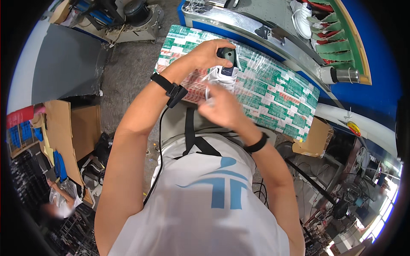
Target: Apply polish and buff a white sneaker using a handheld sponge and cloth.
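A white sneaker with white laces and a dark padded tongue stands on a taped, green-and-white printed surface in front of me. My left hand is closed around the shoe's dark opening, its thumb on the near side and its fingers across the far side. Close to the laces, my right hand is blurred by motion, its fingers curled. A white shoelace loops from the shoe into those fingers. The sneaker's toe is partly hidden behind the right hand.
A grey metal-edged bench runs behind the work surface. Another white shoe lies there beside a green slotted rack. An open cardboard box stands at the right. Further off at lower left is another person.
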`<act>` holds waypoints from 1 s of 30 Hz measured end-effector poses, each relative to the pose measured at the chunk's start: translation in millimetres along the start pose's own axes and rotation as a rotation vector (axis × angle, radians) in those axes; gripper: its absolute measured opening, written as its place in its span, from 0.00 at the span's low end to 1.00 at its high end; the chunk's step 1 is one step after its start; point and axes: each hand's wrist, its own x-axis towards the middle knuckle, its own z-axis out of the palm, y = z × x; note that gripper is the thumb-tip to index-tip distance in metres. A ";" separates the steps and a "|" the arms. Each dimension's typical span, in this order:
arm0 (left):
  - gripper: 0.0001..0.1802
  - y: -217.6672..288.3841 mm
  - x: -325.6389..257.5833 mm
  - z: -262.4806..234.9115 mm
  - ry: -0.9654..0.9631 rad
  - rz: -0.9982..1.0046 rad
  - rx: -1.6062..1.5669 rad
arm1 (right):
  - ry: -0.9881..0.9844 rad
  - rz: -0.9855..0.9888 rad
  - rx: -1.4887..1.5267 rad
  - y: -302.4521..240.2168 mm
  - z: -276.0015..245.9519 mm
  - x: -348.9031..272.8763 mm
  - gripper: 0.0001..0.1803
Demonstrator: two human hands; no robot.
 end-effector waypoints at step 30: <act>0.39 -8.1 0.3 22.2 0.095 0.046 -0.094 | -0.089 0.161 -0.354 -12.3 -93.8 -92.3 0.48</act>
